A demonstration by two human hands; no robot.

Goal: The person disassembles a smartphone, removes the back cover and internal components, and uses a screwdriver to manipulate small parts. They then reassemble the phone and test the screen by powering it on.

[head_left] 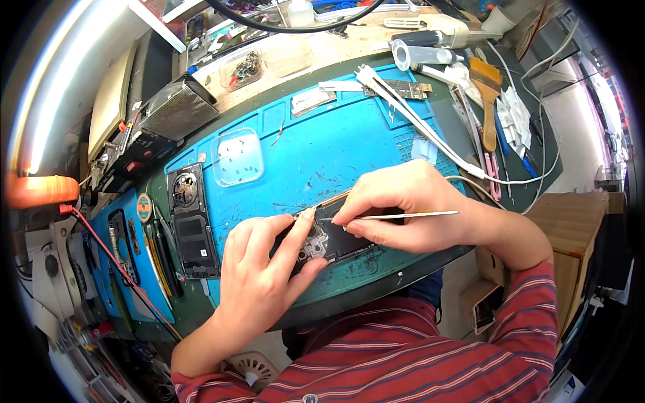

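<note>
An opened phone, dark with metal parts bared at its left end, lies at a slant near the front of the blue mat. My left hand grips its left end, with the index fingertip on the far side and the thumb along the near edge. Part of the phone is hidden under those fingers. Above the phone's middle, my right hand pinches a slim, pale metal tool. The tool's thin tip points left toward the bared parts; whether it touches them I cannot tell.
Behind stands a clear tray of tiny screws on the blue mat. A dark phone back part lies left, beside several hand tools. White cables, a brush and a syringe tube crowd the right side.
</note>
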